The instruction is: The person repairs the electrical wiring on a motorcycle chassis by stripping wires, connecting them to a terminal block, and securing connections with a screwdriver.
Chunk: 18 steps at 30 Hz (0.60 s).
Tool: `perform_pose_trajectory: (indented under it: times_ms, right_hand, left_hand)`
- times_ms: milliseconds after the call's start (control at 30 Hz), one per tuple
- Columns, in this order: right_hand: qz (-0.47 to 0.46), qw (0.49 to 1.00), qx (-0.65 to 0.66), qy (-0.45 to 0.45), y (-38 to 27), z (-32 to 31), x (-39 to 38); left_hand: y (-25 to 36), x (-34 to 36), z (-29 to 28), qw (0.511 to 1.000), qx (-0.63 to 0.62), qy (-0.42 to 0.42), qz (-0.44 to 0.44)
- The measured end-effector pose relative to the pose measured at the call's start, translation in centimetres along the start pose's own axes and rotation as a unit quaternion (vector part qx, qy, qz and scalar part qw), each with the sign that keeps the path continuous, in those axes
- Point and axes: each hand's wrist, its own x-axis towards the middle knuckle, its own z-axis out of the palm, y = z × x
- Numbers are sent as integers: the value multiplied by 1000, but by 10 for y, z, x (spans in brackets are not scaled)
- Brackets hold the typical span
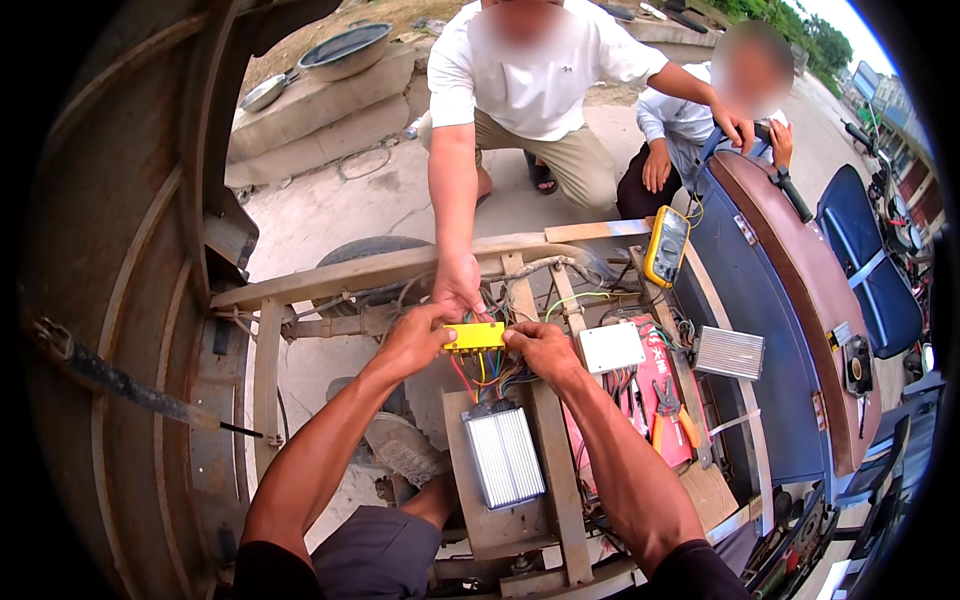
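Between my two hands is a small yellow box (474, 337) with dark terminals along its lower side. My left hand (412, 342) pinches its left end, and my right hand (543, 350) grips the right end. Coloured wires (487, 375) hang below the box toward a silver finned controller (503, 456), which lies on a metal plate of the vehicle frame. A co-worker's hand (460, 285) reaches in from the far side, close behind the box; its fingertips are partly hidden. Right of my right hand sits a white box (612, 347) with wires at its lower edge.
Orange-handled pliers (672, 412) lie on a red sheet (652, 358). A yellow multimeter (667, 246) leans on the frame's far right, above another finned silver box (729, 353). Rusty panel (150, 250) rises at left. Two people crouch beyond the frame; a brown seat (770, 270) stands right.
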Motion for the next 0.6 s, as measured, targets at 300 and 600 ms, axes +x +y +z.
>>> perform_pose_trajectory:
  times_ms: [300,600]
  right_hand:
    - [-5,1000,-12,17,-6,2,-4]
    - [-5,1000,-5,25,-5,-1,-5]
  left_hand:
    - [-7,-1,-2,987,135,41,82]
    - [12,-14,3,960,215,23,176]
